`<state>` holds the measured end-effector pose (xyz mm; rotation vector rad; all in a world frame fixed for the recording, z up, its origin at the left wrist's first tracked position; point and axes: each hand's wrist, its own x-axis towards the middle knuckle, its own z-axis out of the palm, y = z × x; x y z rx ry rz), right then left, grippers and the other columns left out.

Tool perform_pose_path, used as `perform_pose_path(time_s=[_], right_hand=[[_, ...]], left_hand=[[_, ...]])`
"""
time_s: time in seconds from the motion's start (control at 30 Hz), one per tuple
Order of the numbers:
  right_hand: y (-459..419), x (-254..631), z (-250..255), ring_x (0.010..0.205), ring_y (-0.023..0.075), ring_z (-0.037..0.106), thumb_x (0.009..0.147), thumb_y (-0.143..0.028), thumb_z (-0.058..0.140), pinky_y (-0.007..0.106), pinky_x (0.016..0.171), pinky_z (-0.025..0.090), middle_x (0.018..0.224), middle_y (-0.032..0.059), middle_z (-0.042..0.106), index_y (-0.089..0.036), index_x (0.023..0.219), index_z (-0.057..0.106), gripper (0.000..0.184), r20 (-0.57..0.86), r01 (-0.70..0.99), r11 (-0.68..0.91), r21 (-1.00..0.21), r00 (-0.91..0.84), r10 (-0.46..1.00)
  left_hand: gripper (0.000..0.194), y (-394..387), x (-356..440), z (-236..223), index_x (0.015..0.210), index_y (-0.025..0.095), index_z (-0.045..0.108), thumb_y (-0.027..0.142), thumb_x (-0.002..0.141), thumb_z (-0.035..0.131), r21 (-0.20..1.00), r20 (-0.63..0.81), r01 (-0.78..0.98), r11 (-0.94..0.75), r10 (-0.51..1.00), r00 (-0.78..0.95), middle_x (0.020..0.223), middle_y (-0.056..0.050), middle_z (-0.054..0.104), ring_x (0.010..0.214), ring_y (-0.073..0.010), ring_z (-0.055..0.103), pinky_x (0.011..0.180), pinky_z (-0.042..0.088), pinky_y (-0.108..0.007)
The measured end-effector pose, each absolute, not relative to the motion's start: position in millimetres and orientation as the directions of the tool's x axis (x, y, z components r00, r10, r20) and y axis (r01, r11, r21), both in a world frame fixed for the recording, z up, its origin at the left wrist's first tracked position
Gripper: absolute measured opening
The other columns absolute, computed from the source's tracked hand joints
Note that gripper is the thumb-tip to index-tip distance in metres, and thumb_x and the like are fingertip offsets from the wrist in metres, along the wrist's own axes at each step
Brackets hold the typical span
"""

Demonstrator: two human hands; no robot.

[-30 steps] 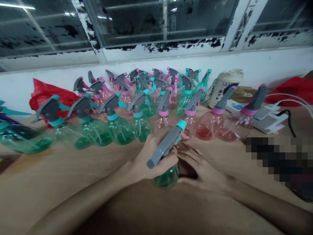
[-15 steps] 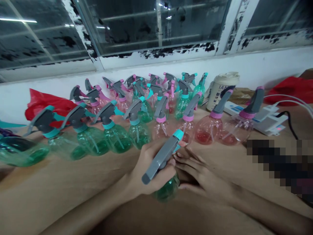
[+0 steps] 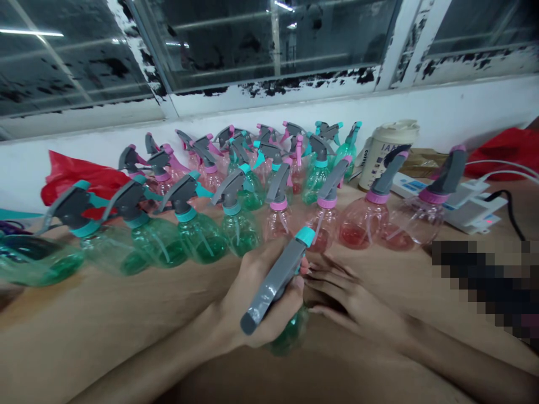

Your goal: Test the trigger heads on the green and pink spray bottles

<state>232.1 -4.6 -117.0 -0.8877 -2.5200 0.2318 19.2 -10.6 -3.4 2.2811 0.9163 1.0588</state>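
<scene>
My left hand (image 3: pixel 244 306) is wrapped round the neck of a green spray bottle (image 3: pixel 274 283). Its grey trigger head tilts up and to the right, ending in a teal nozzle. Much of the bottle's green body is hidden beneath the hand. Just to the right, my right hand (image 3: pixel 353 297) rests low over the table, fingers stretched out and pointing at the bottle; whether the fingertips touch it I cannot tell. Beyond the hands stands a front row with green spray bottles (image 3: pixel 204 238) on the left and pink spray bottles (image 3: pixel 364 224) on the right.
More pink and green spray bottles crowd behind the front row, by the white wall. A paper coffee cup (image 3: pixel 385 151) and a white power strip (image 3: pixel 474 210) with cables are at right. Red plastic bags (image 3: pixel 80 177) lie on both sides. The wooden table (image 3: pixel 138 320) carries everything.
The held bottle's trigger head has tipped slightly, its rear end lower and nearer to me. My right hand has shifted a little to the right. The view has moved slightly.
</scene>
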Motion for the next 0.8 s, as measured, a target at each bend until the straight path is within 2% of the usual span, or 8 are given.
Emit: perform_pose_path(time_s=[0.2, 0.47, 0.8], right_hand=[[-6, 233, -115, 0.125, 0.0209, 0.045, 0.090, -0.039, 0.049, 0.050, 0.109, 0.028, 0.130, 0.0034, 0.055, -0.025, 0.126, 0.051, 0.039, 0.301, 0.568, 0.732, -0.376, -0.672, 0.676], [-7, 232, -114, 0.128, 0.0211, 0.041, 0.091, -0.040, 0.045, 0.049, 0.109, 0.029, 0.134, 0.0035, 0.052, -0.025, 0.128, 0.048, 0.040, 0.260, 0.593, 0.724, -0.353, -0.681, 0.685], [-7, 232, -113, 0.126, 0.0213, 0.044, 0.090, -0.038, 0.049, 0.049, 0.108, 0.030, 0.131, 0.0042, 0.054, -0.025, 0.128, 0.049, 0.040, 0.301, 0.563, 0.729, -0.390, -0.670, 0.678]], left_hand=[[0.016, -10, 21, -9, 0.090, 0.022, 0.056, 0.020, 0.076, 0.050, 0.641, 0.537, 0.365, -0.675, 0.734, 0.415, 0.073, -0.001, 0.060, 0.058, -0.0148, 0.056, 0.057, 0.051, -0.029], [0.008, -13, 22, -10, 0.083, 0.020, 0.055, 0.023, 0.077, 0.050, 0.645, 0.495, 0.424, -0.636, 0.770, 0.402, 0.075, -0.004, 0.061, 0.064, -0.0169, 0.057, 0.065, 0.053, -0.032], [0.008, -16, 22, -16, 0.086, 0.020, 0.056, 0.019, 0.079, 0.051, 0.648, 0.527, 0.403, -0.647, 0.762, 0.376, 0.079, -0.002, 0.057, 0.069, -0.0152, 0.055, 0.069, 0.050, -0.032]])
